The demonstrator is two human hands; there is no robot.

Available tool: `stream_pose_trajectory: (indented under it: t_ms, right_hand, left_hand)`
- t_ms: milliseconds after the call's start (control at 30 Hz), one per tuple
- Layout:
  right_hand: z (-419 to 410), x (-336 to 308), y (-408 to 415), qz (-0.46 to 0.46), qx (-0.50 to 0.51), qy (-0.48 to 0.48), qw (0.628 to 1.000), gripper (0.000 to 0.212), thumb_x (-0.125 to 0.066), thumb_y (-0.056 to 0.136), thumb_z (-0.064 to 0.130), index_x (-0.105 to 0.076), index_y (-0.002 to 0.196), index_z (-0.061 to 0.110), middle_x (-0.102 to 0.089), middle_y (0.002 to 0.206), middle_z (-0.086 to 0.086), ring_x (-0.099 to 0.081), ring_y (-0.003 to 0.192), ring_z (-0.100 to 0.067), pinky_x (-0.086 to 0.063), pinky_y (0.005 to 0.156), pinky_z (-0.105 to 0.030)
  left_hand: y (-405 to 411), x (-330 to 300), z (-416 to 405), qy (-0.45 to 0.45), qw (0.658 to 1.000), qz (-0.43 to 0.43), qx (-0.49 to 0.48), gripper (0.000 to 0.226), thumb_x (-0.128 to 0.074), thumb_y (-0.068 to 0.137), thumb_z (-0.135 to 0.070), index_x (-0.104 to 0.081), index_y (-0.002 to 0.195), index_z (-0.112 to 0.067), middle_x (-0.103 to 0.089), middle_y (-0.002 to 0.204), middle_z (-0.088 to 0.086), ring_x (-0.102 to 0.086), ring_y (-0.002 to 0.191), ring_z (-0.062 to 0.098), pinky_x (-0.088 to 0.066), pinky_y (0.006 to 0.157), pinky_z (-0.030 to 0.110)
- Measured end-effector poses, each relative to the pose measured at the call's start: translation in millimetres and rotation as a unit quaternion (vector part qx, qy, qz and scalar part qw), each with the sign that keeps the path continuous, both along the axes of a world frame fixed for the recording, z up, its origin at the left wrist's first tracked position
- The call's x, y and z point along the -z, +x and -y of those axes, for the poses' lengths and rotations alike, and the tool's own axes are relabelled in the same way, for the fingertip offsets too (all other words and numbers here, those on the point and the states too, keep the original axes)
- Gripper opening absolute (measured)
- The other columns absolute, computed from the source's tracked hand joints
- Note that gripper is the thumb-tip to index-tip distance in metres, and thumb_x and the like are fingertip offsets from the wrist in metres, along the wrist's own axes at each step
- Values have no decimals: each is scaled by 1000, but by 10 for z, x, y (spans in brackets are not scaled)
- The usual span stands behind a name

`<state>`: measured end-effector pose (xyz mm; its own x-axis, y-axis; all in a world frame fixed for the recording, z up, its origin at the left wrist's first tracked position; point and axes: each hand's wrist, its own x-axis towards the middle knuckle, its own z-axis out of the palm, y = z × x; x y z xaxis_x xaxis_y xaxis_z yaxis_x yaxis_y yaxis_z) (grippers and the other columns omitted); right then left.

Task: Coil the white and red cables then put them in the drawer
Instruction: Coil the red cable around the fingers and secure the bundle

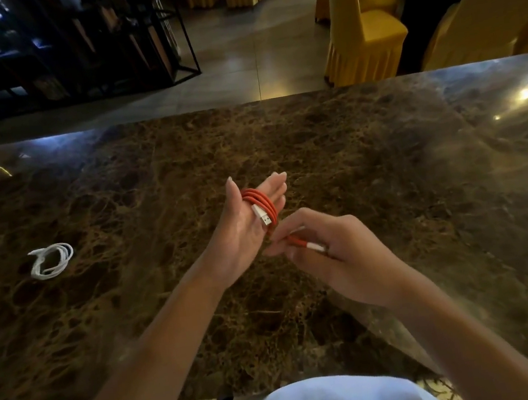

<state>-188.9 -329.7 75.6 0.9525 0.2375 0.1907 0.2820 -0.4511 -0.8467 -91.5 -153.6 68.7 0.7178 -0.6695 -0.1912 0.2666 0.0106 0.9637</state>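
Right hand [336, 250] pinches red cable [261, 202] end.

I am seeing an orange-red cable [261, 202] with white plugs crossing my fingers, a white cable [50, 260], brown veined marble [349, 141].

I see a dark brown marbled surface [316, 146], polished enough to throw back bright spots of light at its right end. Toward its left side lies a coiled white cable [51, 260], resting directly on the stone.
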Motion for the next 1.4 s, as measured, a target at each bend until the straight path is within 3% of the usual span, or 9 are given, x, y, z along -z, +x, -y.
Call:
stream_pose_trajectory:
  t_ms: [133, 267, 367, 467, 667, 867, 1067, 1233, 1400]
  right_hand:
    - [24, 13, 41, 3, -13, -5, 1000, 29, -64, 101, 28, -71, 128, 20, -76, 113, 5, -73, 104, -12, -61, 85, -42]
    - [101, -37, 102, 114, 52, -23, 992, 12, -73, 95, 30, -80, 104, 25, -68, 106, 20, -64, 102, -14, -54, 86, -38]
    - [120, -74, 130, 96, 61, 16, 993, 14, -71, 97, 29, -79, 99, 18, -71, 114, 5, -64, 113, -20, -54, 93, -41]
    - [155, -96, 93, 33, 49, 170, 984, 16, -63, 101, 14, -74, 107, 3, -75, 95, -10, -73, 92, -28, -60, 84, -48]
    - [127, -118, 77, -64, 158, 277, 946, 27, -65, 98, 11, -57, 124, 10, -75, 70, -6, -71, 63, -14, -56, 65, -24]
    - [163, -204, 41, -52, 197, 174, 963, 10, -66, 100, 15, -74, 106, 17, -74, 74, -2, -69, 60, -12, -54, 59, -28]
    - [275, -394, -85, -13, 142, 66, 988, 20, -65, 101, 17, -74, 117, 25, -67, 65, 10, -66, 59, -11, -49, 61, -22]
    - [374, -569, -112, -11, 30, -90, 995, 21, -68, 100, 21, -75, 118, 28, -76, 86, 11, -71, 73, -10, -58, 70, -33]
    - [397, -660, -74, -37, -56, -82, 994, 20, -66, 100, 13, -75, 117, 20, -76, 113, 12, -73, 100, -12, -59, 87, -39]
  left_hand:
    - [-15, 4, -4, -25, 999, -36, -5, 129, -59, 60, -97, -33, 161, -20, -34, 169, -3, -33, 153, 8, -18, 131, 44]
    - [-139, -55, 88, -19, 1000, -11, 22, 118, -48, 73, -94, -29, 162, -18, -34, 170, 0, -32, 156, 15, -24, 129, 45]
    - [-222, -99, 149, -39, 999, -16, 30, 106, -45, 83, -86, -33, 160, -13, -46, 162, 4, -40, 152, 18, -33, 125, 39]
    - [-231, -126, 146, -57, 998, -26, 25, 115, -54, 76, -89, -32, 161, -14, -35, 169, 5, -31, 157, 20, -17, 131, 47]
    - [-263, -180, 162, -38, 997, 59, 39, 118, -49, 73, -94, -27, 162, -19, -23, 174, -3, -23, 159, 11, -13, 132, 44]
    - [-322, -254, 149, -71, 996, 27, 52, 116, -51, 73, -93, -29, 160, -19, -25, 173, 2, -28, 158, 12, -19, 131, 35]
    - [-393, -388, 52, -137, 989, -16, 57, 118, -53, 77, -87, -28, 162, -9, -34, 170, 4, -28, 158, 17, -15, 129, 37]
    - [-416, -364, 57, -111, 986, -66, 108, 118, -54, 80, -85, -25, 162, -5, -41, 166, 7, -38, 154, 21, -18, 130, 43]
    - [-422, -399, 80, -86, 982, -53, 160, 112, -50, 86, -81, -23, 163, -3, -37, 167, 12, -33, 156, 24, -18, 130, 43]
